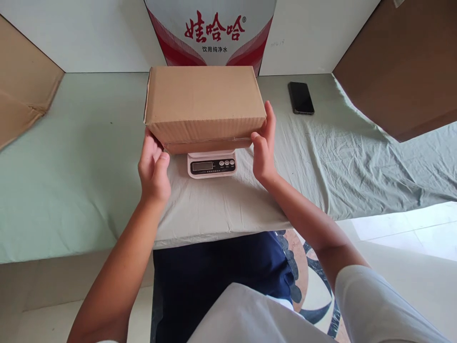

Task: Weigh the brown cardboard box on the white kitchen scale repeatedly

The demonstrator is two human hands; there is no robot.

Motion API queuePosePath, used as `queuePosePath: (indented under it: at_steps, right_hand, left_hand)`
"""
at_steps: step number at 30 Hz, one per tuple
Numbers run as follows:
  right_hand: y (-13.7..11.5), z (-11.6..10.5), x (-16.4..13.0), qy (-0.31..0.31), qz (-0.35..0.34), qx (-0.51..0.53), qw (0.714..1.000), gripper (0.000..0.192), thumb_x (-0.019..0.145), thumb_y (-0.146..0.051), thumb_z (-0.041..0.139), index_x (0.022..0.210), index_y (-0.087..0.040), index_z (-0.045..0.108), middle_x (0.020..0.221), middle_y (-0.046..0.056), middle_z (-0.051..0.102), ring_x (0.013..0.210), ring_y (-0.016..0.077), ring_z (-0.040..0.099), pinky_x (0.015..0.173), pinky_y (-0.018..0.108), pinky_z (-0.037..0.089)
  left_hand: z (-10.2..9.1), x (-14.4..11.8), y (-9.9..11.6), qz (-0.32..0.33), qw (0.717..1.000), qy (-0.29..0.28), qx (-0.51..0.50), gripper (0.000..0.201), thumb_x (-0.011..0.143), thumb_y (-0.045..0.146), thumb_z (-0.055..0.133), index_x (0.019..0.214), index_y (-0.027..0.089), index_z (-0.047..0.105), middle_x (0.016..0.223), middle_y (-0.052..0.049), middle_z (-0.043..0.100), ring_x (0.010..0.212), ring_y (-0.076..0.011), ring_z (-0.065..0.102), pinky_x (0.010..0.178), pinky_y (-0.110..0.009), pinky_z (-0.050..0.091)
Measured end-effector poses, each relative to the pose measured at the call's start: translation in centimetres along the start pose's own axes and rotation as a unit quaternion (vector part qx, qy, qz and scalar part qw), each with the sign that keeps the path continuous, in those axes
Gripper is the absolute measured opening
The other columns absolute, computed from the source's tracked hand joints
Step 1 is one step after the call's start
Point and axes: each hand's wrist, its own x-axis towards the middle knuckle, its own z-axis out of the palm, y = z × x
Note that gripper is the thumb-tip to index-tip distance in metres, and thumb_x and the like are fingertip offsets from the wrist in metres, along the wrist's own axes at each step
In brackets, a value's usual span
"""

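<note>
A brown cardboard box (205, 97) is held between my two hands over a small white kitchen scale (212, 166). The box covers the scale's top, so whether they touch cannot be seen. My left hand (153, 166) grips the lower left corner, with its fingers partly hidden under the box. At the lower right corner my right hand (263, 145) has its thumb on the front and its fingers along the side. The scale's display looks blank, with several buttons to its right.
A black phone (301, 98) lies on the green cloth (96, 190) to the right. Behind the box stands a white and red printed panel (214, 28). Cardboard pieces stand at the far left (24, 81) and far right (403, 66). The table's front edge is close to my body.
</note>
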Motion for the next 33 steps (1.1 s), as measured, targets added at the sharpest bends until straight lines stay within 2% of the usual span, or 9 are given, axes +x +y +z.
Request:
queuePosePath:
  at_steps: [3,6,9,12,16,23,29,33]
  right_hand:
    - [0.4,-0.5,0.4,0.021,0.009,0.019,1.000,0.096,0.089,-0.093,0.050,0.173,-0.054,0.023,0.190,-0.004,0.028,0.185,0.0371,0.012,0.146,0.077,0.023]
    - [1.0,-0.8,0.6,0.020,0.000,0.020,1.000,0.092,0.092,-0.093,0.047,0.173,-0.054,0.025,0.191,-0.005,0.028,0.185,0.0360,0.016,0.145,0.077,0.025]
    - [1.5,-0.8,0.6,0.002,0.000,0.008,1.000,0.093,0.093,-0.096,0.039,0.175,-0.056,0.019,0.192,-0.007,0.025,0.185,0.0354,0.017,0.145,0.077,0.025]
    - [1.9,-0.7,0.6,0.013,0.016,0.024,0.999,0.092,0.094,-0.095,0.042,0.175,-0.058,0.020,0.192,-0.008,0.027,0.185,0.0363,0.018,0.146,0.078,0.023]
    - [2.8,-1.0,0.7,0.001,0.006,0.010,1.000,0.088,0.096,-0.091,0.043,0.174,-0.058,0.021,0.190,-0.008,0.030,0.184,0.0354,0.020,0.145,0.077,0.028]
    - [4.1,-1.3,1.0,0.029,-0.007,0.039,0.999,0.088,0.095,-0.092,0.047,0.174,-0.060,0.023,0.187,-0.010,0.036,0.183,0.0358,0.026,0.145,0.074,0.033]
    - [3.6,-1.0,1.1,0.020,-0.011,0.037,0.999,0.090,0.094,-0.096,0.045,0.174,-0.060,0.026,0.185,-0.011,0.039,0.181,0.0369,0.031,0.143,0.067,0.041]
    - [3.2,-1.1,1.2,0.022,-0.005,0.041,0.999,0.087,0.093,-0.095,0.049,0.172,-0.062,0.031,0.184,-0.014,0.041,0.182,0.0342,0.030,0.145,0.062,0.041]
  left_hand:
    - [-0.9,0.2,-1.3,-0.003,1.000,0.012,-0.007,0.079,0.094,0.067,0.076,0.164,0.033,0.064,0.175,-0.011,0.058,0.171,-0.0397,0.043,0.144,-0.059,0.032]
    - [-1.9,0.3,-2.7,-0.002,0.999,0.026,-0.020,0.084,0.092,0.071,0.078,0.166,0.035,0.062,0.181,-0.009,0.051,0.176,-0.0400,0.035,0.145,-0.060,0.029]
    - [-2.4,0.4,-3.5,-0.011,0.999,0.037,-0.025,0.086,0.090,0.074,0.077,0.166,0.035,0.062,0.183,-0.008,0.049,0.177,-0.0392,0.034,0.146,-0.059,0.028]
    - [-2.5,0.5,-3.5,-0.018,0.999,0.037,-0.021,0.087,0.092,0.074,0.076,0.167,0.033,0.060,0.184,-0.010,0.048,0.176,-0.0391,0.035,0.146,-0.059,0.028]
    - [-2.8,0.5,-3.8,-0.015,0.999,0.028,-0.024,0.084,0.095,0.071,0.074,0.168,0.032,0.058,0.186,-0.010,0.045,0.177,-0.0389,0.033,0.147,-0.058,0.027]
    - [-3.6,1.0,-5.6,-0.001,1.000,0.021,-0.019,0.088,0.085,0.083,0.077,0.164,0.044,0.063,0.179,0.000,0.056,0.175,-0.0344,0.039,0.144,-0.053,0.036]
    - [-3.8,1.4,-5.7,0.001,1.000,0.006,-0.020,0.087,0.083,0.086,0.075,0.161,0.047,0.064,0.173,0.002,0.060,0.175,-0.0360,0.040,0.143,-0.057,0.037]
    - [-3.8,1.4,-5.5,-0.004,1.000,0.004,-0.020,0.087,0.085,0.084,0.074,0.161,0.046,0.063,0.174,0.002,0.059,0.176,-0.0361,0.037,0.144,-0.058,0.033]
